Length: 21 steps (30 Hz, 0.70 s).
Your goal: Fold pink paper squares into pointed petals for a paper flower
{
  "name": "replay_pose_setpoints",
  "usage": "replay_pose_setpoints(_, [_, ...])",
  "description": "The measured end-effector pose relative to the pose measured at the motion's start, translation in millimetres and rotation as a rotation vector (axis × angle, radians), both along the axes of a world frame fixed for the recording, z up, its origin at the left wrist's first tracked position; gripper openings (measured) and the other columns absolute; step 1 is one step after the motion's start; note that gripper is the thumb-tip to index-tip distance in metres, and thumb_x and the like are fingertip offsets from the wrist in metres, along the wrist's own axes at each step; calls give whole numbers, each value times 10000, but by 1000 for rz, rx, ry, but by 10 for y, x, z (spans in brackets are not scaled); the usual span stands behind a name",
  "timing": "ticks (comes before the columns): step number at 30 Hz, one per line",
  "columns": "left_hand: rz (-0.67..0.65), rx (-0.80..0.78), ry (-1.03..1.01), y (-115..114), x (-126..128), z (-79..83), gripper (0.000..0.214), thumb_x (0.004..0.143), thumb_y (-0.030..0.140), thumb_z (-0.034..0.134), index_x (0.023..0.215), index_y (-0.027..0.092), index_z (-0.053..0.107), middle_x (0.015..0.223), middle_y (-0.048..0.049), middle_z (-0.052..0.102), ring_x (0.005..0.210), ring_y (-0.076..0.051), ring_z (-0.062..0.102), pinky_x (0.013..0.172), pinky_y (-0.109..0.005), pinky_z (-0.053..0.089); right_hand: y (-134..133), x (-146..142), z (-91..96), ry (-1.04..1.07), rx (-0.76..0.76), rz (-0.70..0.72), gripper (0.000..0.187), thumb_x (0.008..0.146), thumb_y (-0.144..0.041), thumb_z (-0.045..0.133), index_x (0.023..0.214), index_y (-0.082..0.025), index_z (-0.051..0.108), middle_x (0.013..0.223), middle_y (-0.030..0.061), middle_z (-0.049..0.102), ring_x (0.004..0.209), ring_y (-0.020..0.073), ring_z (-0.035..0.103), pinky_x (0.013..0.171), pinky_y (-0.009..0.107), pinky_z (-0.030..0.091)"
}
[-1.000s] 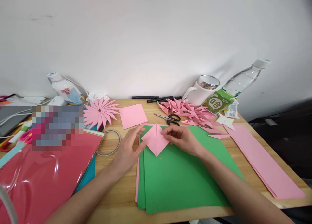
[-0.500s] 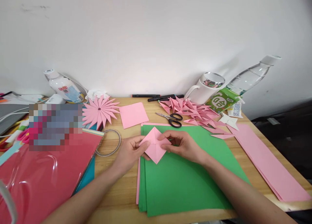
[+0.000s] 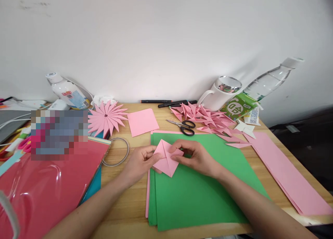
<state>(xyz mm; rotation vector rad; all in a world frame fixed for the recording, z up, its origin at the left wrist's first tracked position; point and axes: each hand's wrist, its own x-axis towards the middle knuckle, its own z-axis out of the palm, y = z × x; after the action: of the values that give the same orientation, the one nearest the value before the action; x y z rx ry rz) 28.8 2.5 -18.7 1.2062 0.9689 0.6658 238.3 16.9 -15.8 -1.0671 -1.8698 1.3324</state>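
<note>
A small square of folded pink paper (image 3: 168, 161), creased corner to corner, is held between both hands above a stack of green paper (image 3: 203, 197). My left hand (image 3: 142, 161) pinches its left side, thumb on top and fingers partly hidden underneath. On its right side, my right hand (image 3: 196, 157) grips it between thumb and fingers. Beyond the hands lie black-handled scissors (image 3: 187, 127), a pink paper square (image 3: 143, 122) and a pointed pink paper rosette (image 3: 105, 116).
Folded pink pieces (image 3: 205, 119) are heaped by a white mug (image 3: 221, 93), a green box (image 3: 240, 107) and a clear bottle (image 3: 270, 80). Pink strips (image 3: 288, 173) lie right. At left are a roll of tape (image 3: 127, 152), a red plastic-covered pack (image 3: 57, 187) and a white bottle (image 3: 67, 91).
The folded pink paper has turned slightly in my hands, its top corner tipping left and its bottom corner moving right. My left hand has shifted a little with it.
</note>
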Motion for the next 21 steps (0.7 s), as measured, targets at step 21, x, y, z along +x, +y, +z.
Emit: replay_pose_setpoints(21, [7,-71,-59,8,18,-20,295,786,375,631,909,107,636,760,-28,650,669,-115,580,598,-194,469,-11,-14,-8,14,18,-19,151,800,-269,617,904,-162,645,873,57,618,740,148,545,596,245,429])
